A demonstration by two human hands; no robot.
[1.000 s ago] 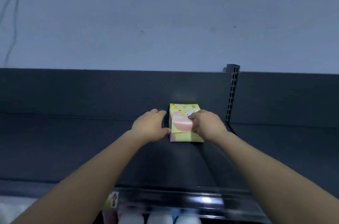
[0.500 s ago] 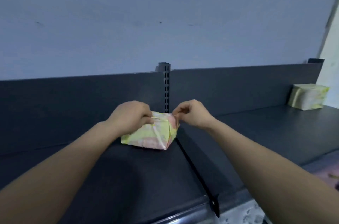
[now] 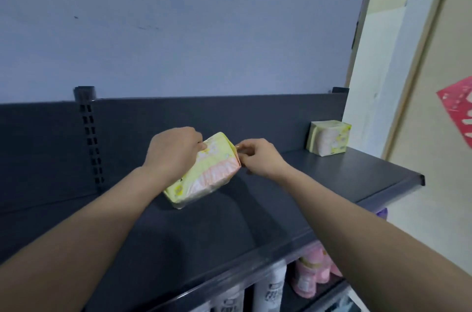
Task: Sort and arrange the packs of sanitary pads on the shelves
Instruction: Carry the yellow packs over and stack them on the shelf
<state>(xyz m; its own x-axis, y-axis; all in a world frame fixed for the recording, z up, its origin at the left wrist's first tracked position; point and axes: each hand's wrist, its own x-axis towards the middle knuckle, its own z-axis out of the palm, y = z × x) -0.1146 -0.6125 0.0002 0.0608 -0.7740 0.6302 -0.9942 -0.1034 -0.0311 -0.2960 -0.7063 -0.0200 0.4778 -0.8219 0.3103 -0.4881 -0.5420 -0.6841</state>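
A yellow and pink pack of sanitary pads (image 3: 204, 176) is held tilted just above the dark top shelf (image 3: 344, 178), near its middle. My left hand (image 3: 173, 152) grips the pack's upper left side. At the pack's right end, my right hand (image 3: 258, 157) pinches its edge with the fingertips. A second yellow pack (image 3: 328, 140) stands upright at the far right end of the same shelf, against the back panel.
A slotted upright post (image 3: 89, 132) rises at the left of the back panel. White bottles (image 3: 270, 288) and pink packs (image 3: 314, 273) fill the shelf below. A pale wall and a door frame (image 3: 424, 56) lie to the right, past the shelf end.
Both hands have lifted the pack off the shelf beside the post and carried it rightward along the shelf, tilting it. The view has swung right, and the far pack has come closer.
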